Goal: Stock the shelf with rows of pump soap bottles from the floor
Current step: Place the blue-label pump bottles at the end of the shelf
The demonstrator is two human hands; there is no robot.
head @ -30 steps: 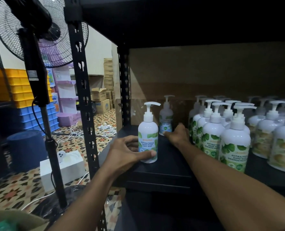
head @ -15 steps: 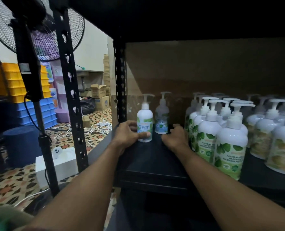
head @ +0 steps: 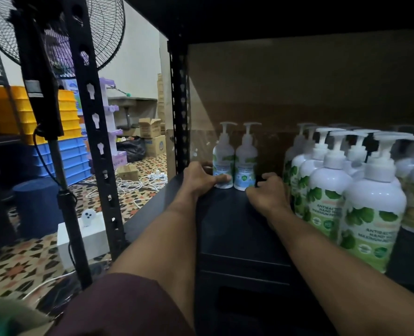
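Two white pump soap bottles with blue-green labels stand side by side at the back of the black shelf (head: 237, 229). My left hand (head: 200, 179) grips the base of the left bottle (head: 223, 151), thumb across its front. The right bottle (head: 246, 154) touches it. My right hand (head: 269, 192) rests curled on the shelf, between that bottle and the green-leaf bottles, holding nothing that I can see. Rows of larger white pump bottles with green leaf labels (head: 371, 209) fill the shelf's right side.
A black perforated upright (head: 94, 141) and a standing fan (head: 55, 32) are at the left. On the patterned floor lie white cables (head: 128, 185), a white box (head: 82, 238), a blue bin (head: 36, 204) and stacked yellow and blue crates (head: 63, 132). Cardboard lines the shelf's back.
My left hand slid its bottle from the shelf's front to the back, up against the second bottle. My right hand drew back from that second bottle and curled.
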